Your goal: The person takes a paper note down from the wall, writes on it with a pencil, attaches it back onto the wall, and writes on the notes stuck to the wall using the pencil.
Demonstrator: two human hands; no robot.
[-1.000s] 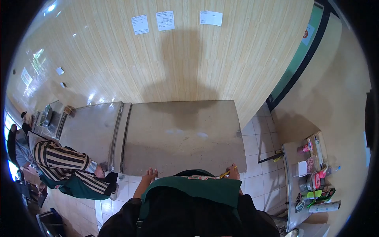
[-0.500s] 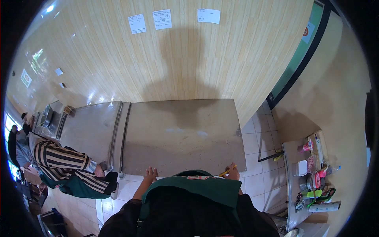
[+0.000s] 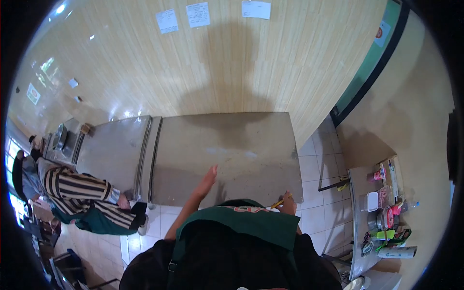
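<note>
My left hand is over the front part of the brown-grey table, seen edge-on with its fingers stretched out and nothing visible in it. Its forearm reaches up from the lower left. Near the table's front right corner, my right hand is closed around a thin yellow stick-like object, which points to the left. What kind of object it is I cannot make out. A green apron covers my front, just below both hands.
A co-worker in striped sleeves stands at the adjoining metal table on the left. At right, a side table bears tubs, a bottle, scissors and a roll. Paper sheets hang on the wood-patterned wall ahead.
My left hand has moved from the table's front edge forward and to the right, over the tabletop. My right hand still holds the yellow object near the corner. The view has tilted slightly.
</note>
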